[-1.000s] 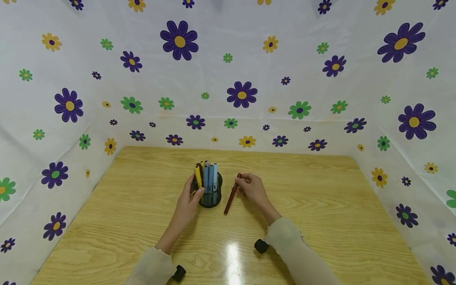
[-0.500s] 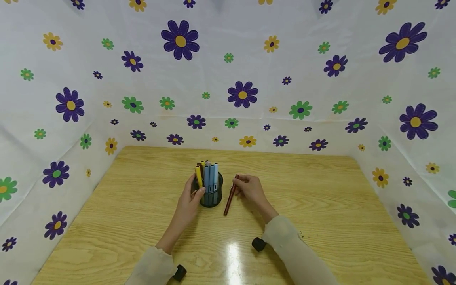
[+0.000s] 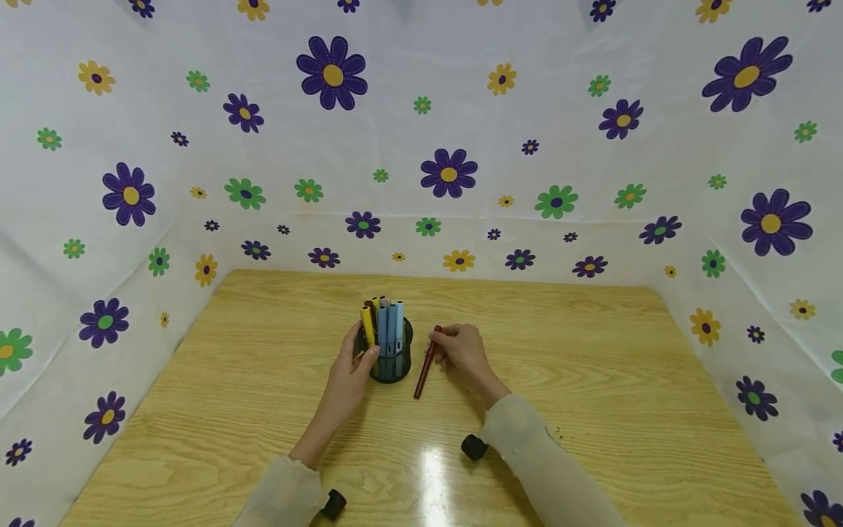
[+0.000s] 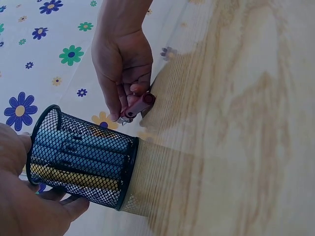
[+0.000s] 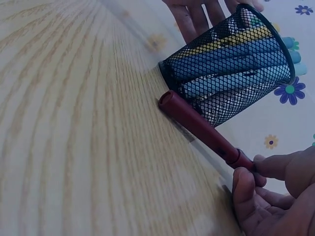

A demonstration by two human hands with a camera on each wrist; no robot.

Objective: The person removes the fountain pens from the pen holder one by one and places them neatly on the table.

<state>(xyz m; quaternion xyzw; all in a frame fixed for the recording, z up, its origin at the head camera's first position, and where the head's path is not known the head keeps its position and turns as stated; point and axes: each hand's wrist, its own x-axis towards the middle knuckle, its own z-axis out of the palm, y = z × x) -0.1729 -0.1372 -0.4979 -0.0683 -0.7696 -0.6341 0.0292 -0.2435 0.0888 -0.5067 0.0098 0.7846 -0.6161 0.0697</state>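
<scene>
A black mesh pen holder (image 3: 391,367) stands on the wooden table, with several yellow, blue, light blue and brown pens (image 3: 393,326) upright in it. My left hand (image 3: 347,373) grips its left side, thumb near the rim and fingers round the back. To the right of the holder, my right hand (image 3: 466,353) pinches a dark red pen (image 3: 425,369) near its upper end between thumb and fingers. The pen slants, lower end toward me and close over the tabletop. In the right wrist view its free end (image 5: 168,100) overlaps the base of the holder.
The light wooden table (image 3: 593,380) runs back to a white cloth (image 3: 395,139) with printed flowers, which also hangs along both sides. Black wrist devices (image 3: 474,446) sit at both sleeves. Light reflects off the table's front middle.
My right hand and the dark red pen have shifted slightly left and toward me, and the pen stands a little steeper. The left hand and the holder stay almost in place.
</scene>
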